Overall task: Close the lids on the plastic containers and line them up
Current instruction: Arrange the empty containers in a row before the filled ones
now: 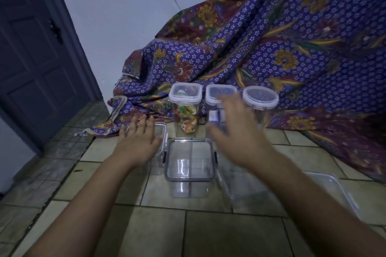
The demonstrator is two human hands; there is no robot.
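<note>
A clear square container with a grey-rimmed lid [189, 165] stands on the tiled floor in the middle. To its left is another clear container [158, 142], and my left hand [137, 142] lies flat on its lid with fingers spread. My right hand [236, 137] hovers blurred, fingers apart, above a low clear container [242, 190] on the right. Behind them stand three tall lidded containers in a row: one with colourful packets [186, 108], a square one [217, 100] partly behind my right hand, and a round-lidded one [260, 98].
A purple patterned cloth [282, 48] drapes over something at the back and right, down to the floor. A loose clear lid or tray [332, 190] lies on the tiles at far right. A dark door [35, 52] stands at the left.
</note>
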